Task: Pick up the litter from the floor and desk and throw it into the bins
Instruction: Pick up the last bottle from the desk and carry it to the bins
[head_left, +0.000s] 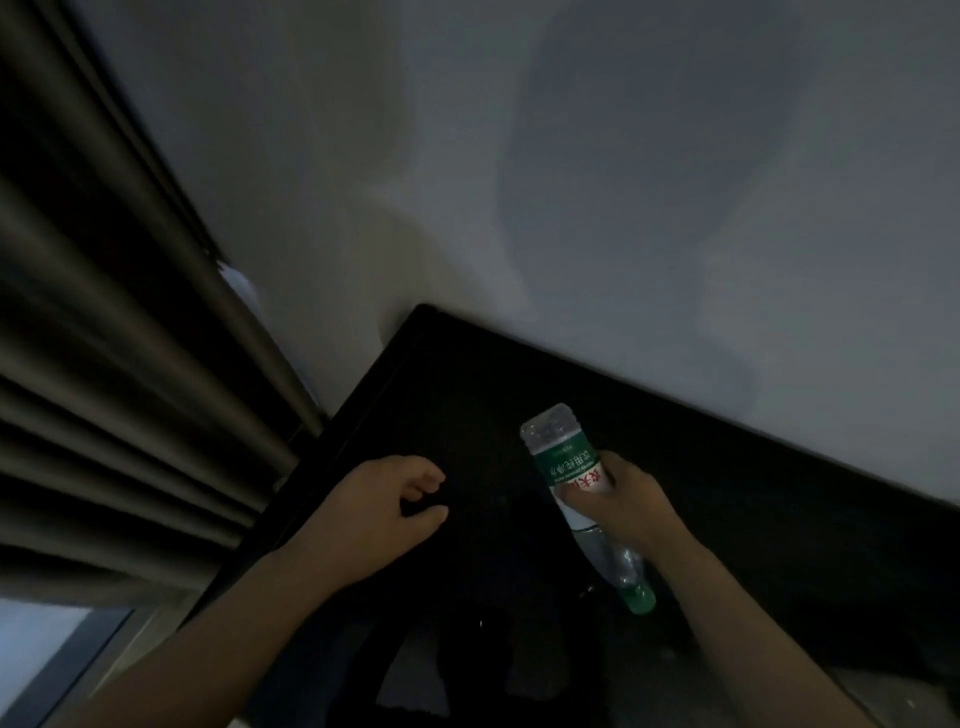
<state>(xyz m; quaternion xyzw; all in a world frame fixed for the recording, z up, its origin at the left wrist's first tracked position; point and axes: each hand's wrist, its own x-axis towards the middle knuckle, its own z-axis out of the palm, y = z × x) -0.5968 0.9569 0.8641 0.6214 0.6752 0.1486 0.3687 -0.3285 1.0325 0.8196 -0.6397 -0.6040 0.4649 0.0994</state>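
While the bottle (570, 470) is already in hand, the only open question is where it goes: no bin is in view. The right hand (621, 501) has its fingers and thumb wrapped round the mid-body, at the lower part of the green label. The bottle is clear plastic and looks empty or near empty, though the light is too dim to be sure. It's held over the dark desk (467, 384). Its long axis is on a diagonal, with the base far and up toward the wall (623, 208) and the green cap (642, 603) near and low, pointing back at the person. So it's inverted in the grip, about half sticking out either side of the fist. The left hand (384, 506) is just left of it above the desk, fingers loosely curled and holding nothing. I can't tell if it touches the surface. No other litter is visible on the desk in this light. The curtain (130, 364) hangs at the left, by the desk's corner. My read is that pickup is done for this item and the carry to a bin is next. The right hand has it and the left is free for a second piece. The grip looks firm enough, and a cap-first drop would suit how it's held.
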